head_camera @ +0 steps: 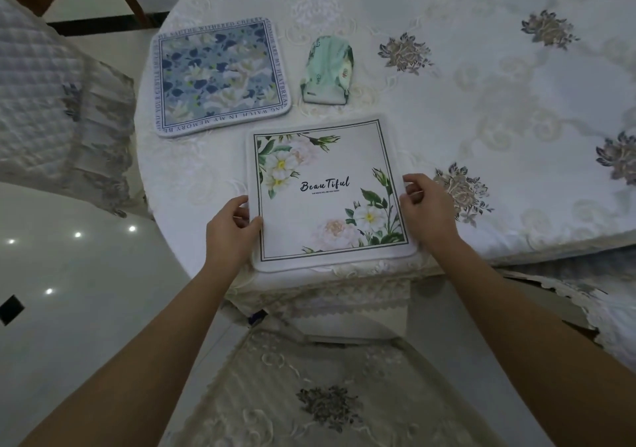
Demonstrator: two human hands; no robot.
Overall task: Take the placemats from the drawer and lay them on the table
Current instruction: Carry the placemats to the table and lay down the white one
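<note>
A white square placemat (327,192) printed with flowers and the word "Beautiful" lies flat at the near edge of the table (499,109), which wears an embroidered white cloth. My left hand (232,230) pinches the mat's left edge, thumb on top. My right hand (425,205) grips its right edge. A second placemat (220,75), blue with a floral pattern and a lettered border, lies flat farther back on the left, apart from both hands.
A small mint-green pouch (327,71) sits between the two mats toward the back. A chair with a lace cover (309,395) stands right below me. Another covered chair (51,102) is at the left, over a glossy floor (69,274).
</note>
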